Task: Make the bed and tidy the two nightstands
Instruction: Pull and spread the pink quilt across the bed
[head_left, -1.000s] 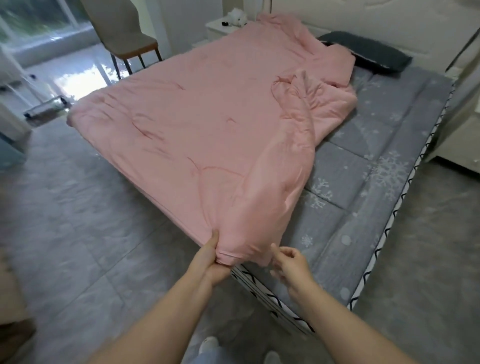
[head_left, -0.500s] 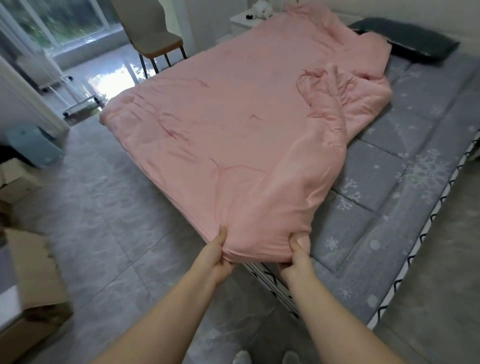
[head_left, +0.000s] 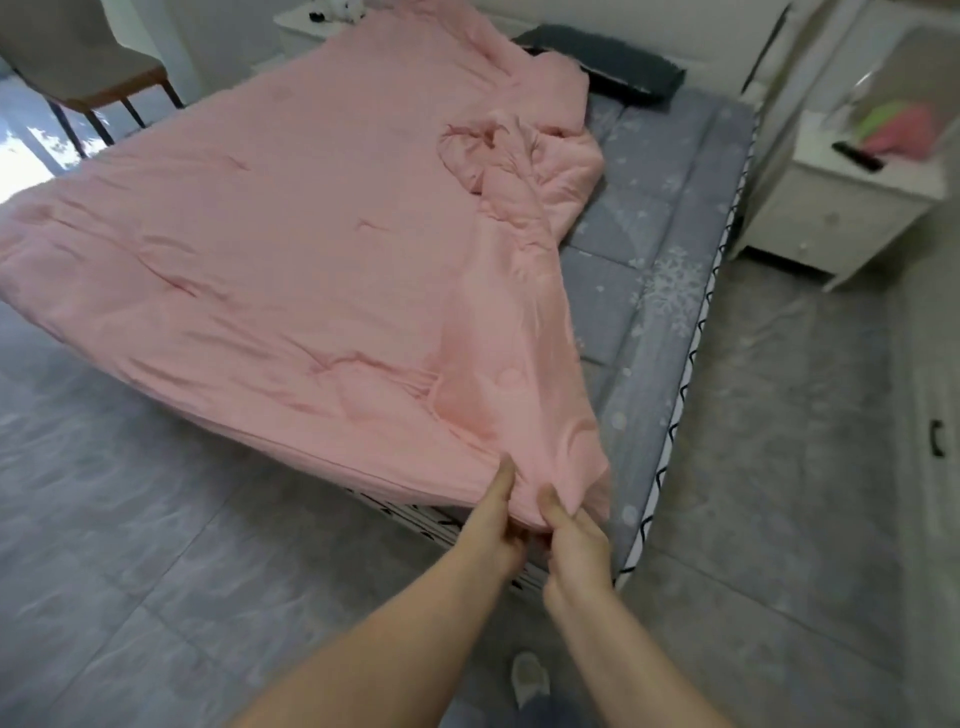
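A pink quilt (head_left: 291, 249) lies spread over the left part of the bed, its right side folded back in a bunched ridge. The grey snowflake sheet (head_left: 670, 270) shows bare on the right. A dark grey pillow (head_left: 608, 70) rests at the head. At the foot corner my left hand (head_left: 493, 519) and my right hand (head_left: 571, 540) sit close together, both pinching the quilt's near corner. The right nightstand (head_left: 831, 218) carries a dark remote (head_left: 857, 156) and pink and green items. The far left nightstand (head_left: 301, 21) holds a small white toy.
A chair (head_left: 88, 67) stands at the far left beside the bed. Grey tiled floor surrounds the bed foot. A white cabinet with a dark handle (head_left: 935, 447) lines the right edge. My foot (head_left: 530, 680) is just below the hands.
My right hand closed on the quilt's corner, and both hands have come closer together. The view has swung right, bringing the right nightstand into sight.
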